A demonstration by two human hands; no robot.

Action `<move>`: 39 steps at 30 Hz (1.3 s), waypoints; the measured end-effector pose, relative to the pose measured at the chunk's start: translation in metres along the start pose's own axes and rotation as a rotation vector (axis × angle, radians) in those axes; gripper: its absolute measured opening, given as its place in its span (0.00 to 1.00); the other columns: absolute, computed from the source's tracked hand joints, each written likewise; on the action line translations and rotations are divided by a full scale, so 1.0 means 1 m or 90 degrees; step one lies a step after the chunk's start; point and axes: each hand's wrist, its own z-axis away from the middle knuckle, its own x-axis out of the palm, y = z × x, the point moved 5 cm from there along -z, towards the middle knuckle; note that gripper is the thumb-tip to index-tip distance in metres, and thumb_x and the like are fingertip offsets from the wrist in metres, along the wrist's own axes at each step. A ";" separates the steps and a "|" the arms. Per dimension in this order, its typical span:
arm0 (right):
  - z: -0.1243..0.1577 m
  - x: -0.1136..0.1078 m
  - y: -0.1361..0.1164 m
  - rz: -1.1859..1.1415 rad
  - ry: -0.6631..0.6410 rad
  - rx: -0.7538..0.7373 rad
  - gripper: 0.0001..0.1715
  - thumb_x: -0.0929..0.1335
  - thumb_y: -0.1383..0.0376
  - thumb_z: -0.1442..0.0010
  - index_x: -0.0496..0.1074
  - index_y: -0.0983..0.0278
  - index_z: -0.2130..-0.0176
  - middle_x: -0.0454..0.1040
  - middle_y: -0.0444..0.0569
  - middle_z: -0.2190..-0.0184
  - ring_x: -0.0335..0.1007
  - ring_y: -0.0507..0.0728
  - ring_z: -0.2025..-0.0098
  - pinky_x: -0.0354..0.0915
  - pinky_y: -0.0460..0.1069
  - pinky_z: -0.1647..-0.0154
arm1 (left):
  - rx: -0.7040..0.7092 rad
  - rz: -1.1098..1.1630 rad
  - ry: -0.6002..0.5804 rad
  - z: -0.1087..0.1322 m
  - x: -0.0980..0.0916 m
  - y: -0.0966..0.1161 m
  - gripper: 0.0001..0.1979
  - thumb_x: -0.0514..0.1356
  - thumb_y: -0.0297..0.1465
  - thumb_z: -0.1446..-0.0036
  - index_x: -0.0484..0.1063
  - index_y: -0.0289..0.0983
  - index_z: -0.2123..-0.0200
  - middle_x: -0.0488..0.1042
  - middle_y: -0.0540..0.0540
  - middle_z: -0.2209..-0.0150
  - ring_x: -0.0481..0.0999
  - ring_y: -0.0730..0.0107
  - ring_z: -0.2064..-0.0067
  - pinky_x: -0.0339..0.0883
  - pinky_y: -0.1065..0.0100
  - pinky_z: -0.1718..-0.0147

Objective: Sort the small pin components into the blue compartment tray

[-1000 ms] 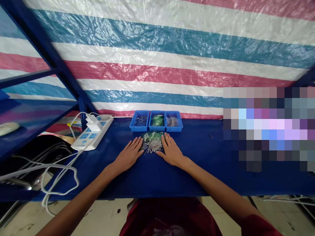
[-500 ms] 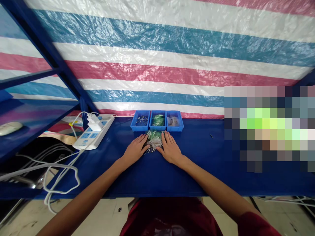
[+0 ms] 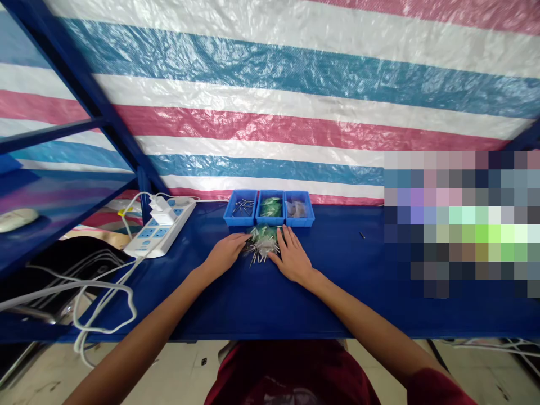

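Compared with half a second ago, the left hand [image 3: 225,251] has rolled from lying flat with spread fingers to a narrower pose, its fingers drawn together and pointing at the mixed pile of thin metal-coloured rods, green packets and a clear plastic bag [image 3: 264,244]. More rods now show at the pile's near left edge. The right hand [image 3: 294,260] has stayed in place.

The left fingertips meet the pile's left side; the thumb and palm are hidden, so whether they grip anything cannot be told. The right hand lies flat and relaxed, fingers extended, thumb apart, its inner edge touching the pile's right side without grasping. The pile sits on the dark blue tabletop [image 3: 270,306] between both hands.

Just beyond the hands stand three small blue rectangular plastic bins side by side: rods in the left bin [image 3: 239,222], green packets in the middle bin [image 3: 270,221], clear bags in the right bin [image 3: 299,223].
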 end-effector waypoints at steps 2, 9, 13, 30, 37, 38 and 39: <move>0.000 0.000 0.000 -0.001 -0.004 0.001 0.46 0.52 0.44 0.35 0.44 0.74 0.32 0.37 0.62 0.31 0.28 0.64 0.29 0.41 0.60 0.32 | 0.007 -0.033 0.001 -0.003 -0.002 0.002 0.20 0.47 0.30 0.37 0.71 0.33 0.48 0.75 0.37 0.49 0.74 0.57 0.49 0.67 0.58 0.48; 0.001 -0.004 -0.002 0.000 -0.003 0.010 0.45 0.54 0.45 0.35 0.45 0.72 0.32 0.38 0.60 0.31 0.28 0.64 0.29 0.41 0.60 0.32 | 0.053 -0.122 -0.035 -0.015 -0.009 0.011 0.11 0.52 0.27 0.38 0.74 0.36 0.59 0.75 0.40 0.60 0.73 0.59 0.57 0.66 0.61 0.56; 0.000 -0.004 -0.002 0.001 -0.008 0.009 0.45 0.54 0.45 0.35 0.45 0.72 0.32 0.37 0.61 0.31 0.28 0.65 0.29 0.40 0.60 0.32 | 0.079 -0.154 -0.055 -0.020 -0.011 0.012 0.10 0.51 0.26 0.39 0.72 0.36 0.65 0.74 0.41 0.63 0.72 0.60 0.61 0.62 0.62 0.62; 0.001 -0.009 0.007 -0.123 0.051 0.050 0.40 0.54 0.48 0.34 0.48 0.69 0.33 0.43 0.59 0.31 0.36 0.64 0.30 0.47 0.60 0.33 | 0.031 -0.023 0.150 -0.046 -0.042 0.054 0.15 0.47 0.30 0.34 0.74 0.37 0.60 0.76 0.44 0.60 0.74 0.62 0.57 0.64 0.64 0.57; -0.012 -0.042 0.010 -0.161 0.200 0.015 0.26 0.59 0.58 0.34 0.64 0.65 0.41 0.68 0.57 0.45 0.61 0.62 0.42 0.57 0.58 0.40 | -0.057 0.103 0.184 -0.048 -0.025 0.047 0.17 0.46 0.35 0.34 0.74 0.37 0.63 0.77 0.44 0.63 0.75 0.61 0.60 0.65 0.65 0.60; -0.017 -0.048 0.009 -0.159 0.199 0.006 0.24 0.60 0.59 0.35 0.66 0.65 0.43 0.71 0.56 0.49 0.64 0.62 0.45 0.59 0.57 0.42 | -0.059 0.107 0.184 -0.048 -0.023 0.045 0.18 0.46 0.35 0.34 0.73 0.37 0.65 0.77 0.44 0.64 0.75 0.61 0.61 0.64 0.65 0.61; -0.023 -0.053 0.007 -0.160 0.193 0.000 0.21 0.61 0.60 0.35 0.68 0.65 0.46 0.74 0.55 0.54 0.66 0.61 0.48 0.60 0.57 0.44 | -0.061 0.110 0.186 -0.047 -0.022 0.044 0.18 0.46 0.36 0.34 0.72 0.37 0.66 0.76 0.44 0.66 0.74 0.61 0.62 0.64 0.65 0.62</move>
